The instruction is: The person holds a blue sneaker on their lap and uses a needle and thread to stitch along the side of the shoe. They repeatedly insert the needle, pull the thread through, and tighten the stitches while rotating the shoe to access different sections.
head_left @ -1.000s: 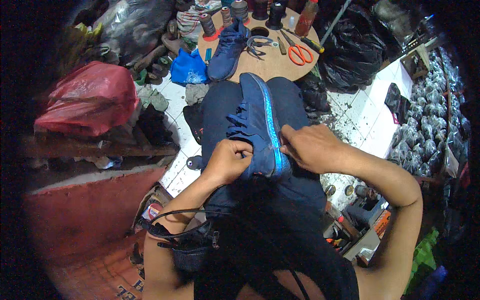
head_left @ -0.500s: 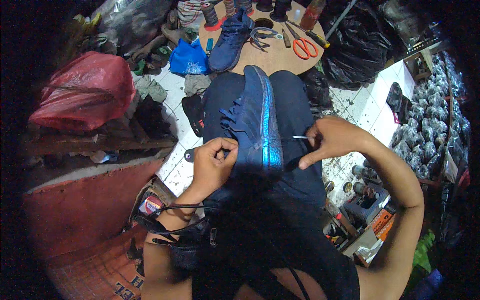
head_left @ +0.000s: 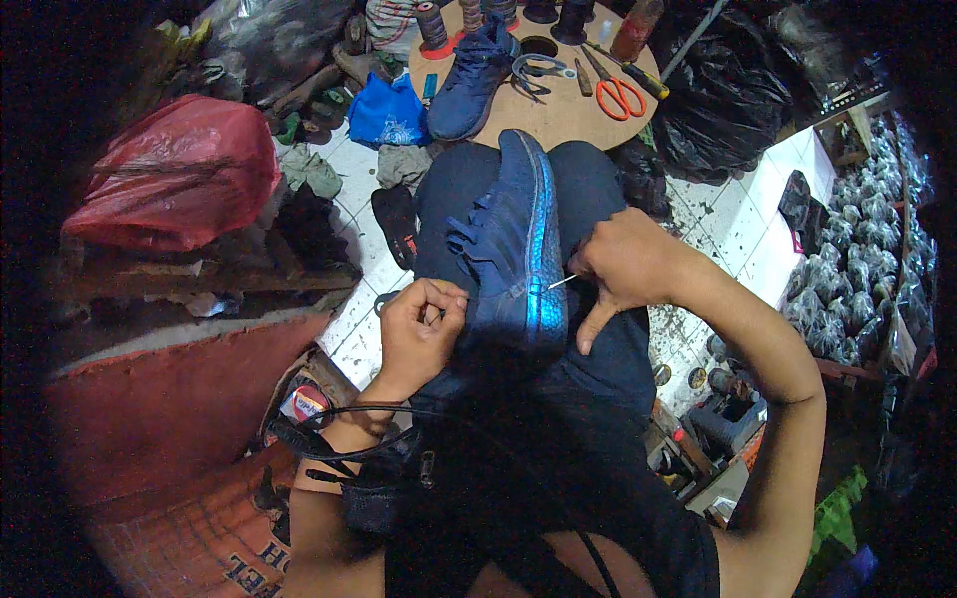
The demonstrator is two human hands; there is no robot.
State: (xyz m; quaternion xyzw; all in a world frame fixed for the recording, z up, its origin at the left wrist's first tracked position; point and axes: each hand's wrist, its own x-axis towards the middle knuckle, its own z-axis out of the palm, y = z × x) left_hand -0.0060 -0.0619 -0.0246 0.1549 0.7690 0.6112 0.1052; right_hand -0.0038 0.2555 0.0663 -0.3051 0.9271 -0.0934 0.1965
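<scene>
A dark blue sneaker [head_left: 498, 244] lies on my lap, toe pointing away, its shiny blue sole edge [head_left: 545, 249] turned to the right. Closed around the handle end of a thin metal awl [head_left: 564, 282], my right hand [head_left: 630, 261] keeps its thumb sticking out. The awl's tip meets the sole's side near the heel; its handle is hidden in the fist. On the other side, my left hand [head_left: 419, 324] is pinched beside the shoe's upper. What its fingertips hold is too small to make out.
Ahead stands a round wooden table [head_left: 538, 125] bearing a second sneaker [head_left: 471, 85], orange-handled scissors [head_left: 620, 98], pincers [head_left: 543, 72] and thread spools [head_left: 431, 30]. A red plastic bag [head_left: 174, 179] sits at left, a black bag [head_left: 718, 110] at right, with plastic-wrapped items [head_left: 857, 249] beyond.
My right hand has moved left, bringing the awl from apart from the shoe to its sole edge. The left hand stays pinched beside the upper. The whole view has shifted slightly.
</scene>
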